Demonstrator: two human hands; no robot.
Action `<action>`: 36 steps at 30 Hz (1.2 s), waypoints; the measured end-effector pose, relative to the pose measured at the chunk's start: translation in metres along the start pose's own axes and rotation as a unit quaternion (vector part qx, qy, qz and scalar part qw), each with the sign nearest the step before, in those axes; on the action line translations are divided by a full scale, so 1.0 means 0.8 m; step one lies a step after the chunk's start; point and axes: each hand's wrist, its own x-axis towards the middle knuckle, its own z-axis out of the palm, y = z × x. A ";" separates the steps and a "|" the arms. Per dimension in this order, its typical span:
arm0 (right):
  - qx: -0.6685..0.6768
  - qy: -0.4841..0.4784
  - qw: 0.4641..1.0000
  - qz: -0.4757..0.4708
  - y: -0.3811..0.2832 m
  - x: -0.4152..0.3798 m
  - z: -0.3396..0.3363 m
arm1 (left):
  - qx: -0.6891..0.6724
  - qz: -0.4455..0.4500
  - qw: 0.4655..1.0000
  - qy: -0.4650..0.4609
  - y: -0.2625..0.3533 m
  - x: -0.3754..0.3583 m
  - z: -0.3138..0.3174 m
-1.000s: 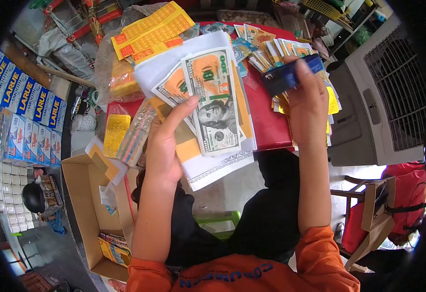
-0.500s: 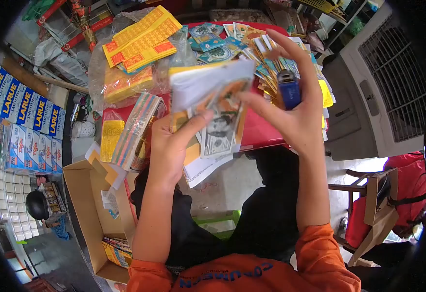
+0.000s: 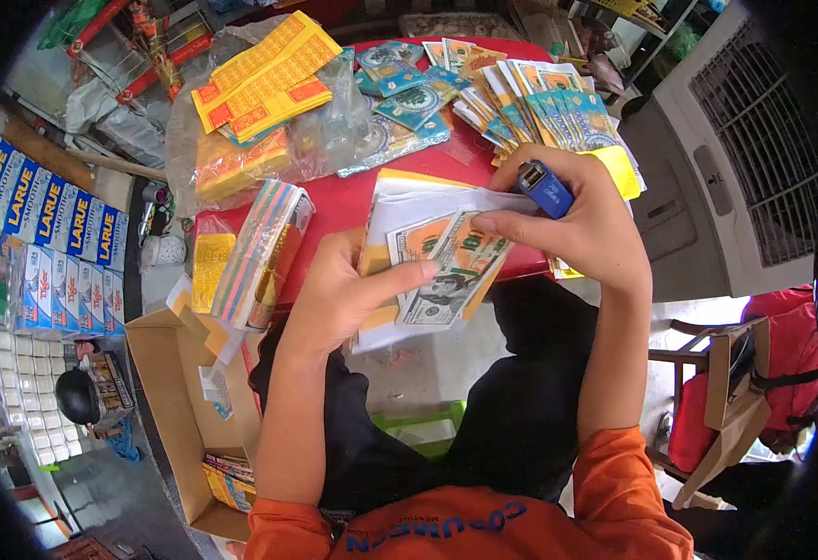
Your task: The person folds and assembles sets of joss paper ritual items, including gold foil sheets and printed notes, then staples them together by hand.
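Note:
My left hand grips a stack of white and yellow papers from the left, its thumb on top. Two printed notes, looking like dollar bills, lie fanned on the stack. My right hand pinches the upper right corner of the stack and notes with thumb and finger. A blue lighter is also held in my right hand, tucked by the fingers. Behind the stack is the red table; fanned bundles of papers rest on it at the right.
Yellow printed papers lie on plastic wrap at the back left, near a striped bundle. An open cardboard box stands lower left. Beer cartons are far left; a grey cooler stands right.
My right hand has come down and now pinches the stack's corner. The stack has tilted and shifted slightly right, and the notes on it are fanned out.

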 end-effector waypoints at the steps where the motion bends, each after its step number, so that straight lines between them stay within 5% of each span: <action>1: 0.003 -0.012 1.000 0.019 -0.001 0.000 0.000 | 0.025 0.015 1.000 -0.001 -0.001 0.001 0.001; 8: -0.003 -0.015 1.000 0.014 0.004 0.002 0.010 | 0.087 0.030 0.995 0.046 -0.004 0.003 0.003; 12: 0.051 0.147 0.985 -0.073 0.019 0.014 0.021 | 0.089 0.114 0.982 0.124 0.004 0.000 0.014; 14: 0.200 0.190 0.961 0.025 0.000 0.010 0.012 | 0.040 0.085 0.985 0.142 0.006 -0.002 0.018; 18: 0.464 0.272 0.843 -0.008 0.007 0.025 0.017 | 0.060 0.124 0.979 0.153 -0.001 0.002 0.018; 28: 0.315 0.328 0.889 -0.052 -0.011 0.030 0.048 | 0.126 0.176 0.957 0.193 -0.007 -0.002 0.042; 30: 0.211 0.380 0.888 -0.147 -0.018 0.036 0.063 | 0.075 0.184 0.961 0.194 -0.006 -0.001 0.046; 36: 0.156 0.400 0.879 -0.206 -0.035 0.038 0.082 | 0.053 0.184 0.966 0.174 -0.010 -0.002 0.047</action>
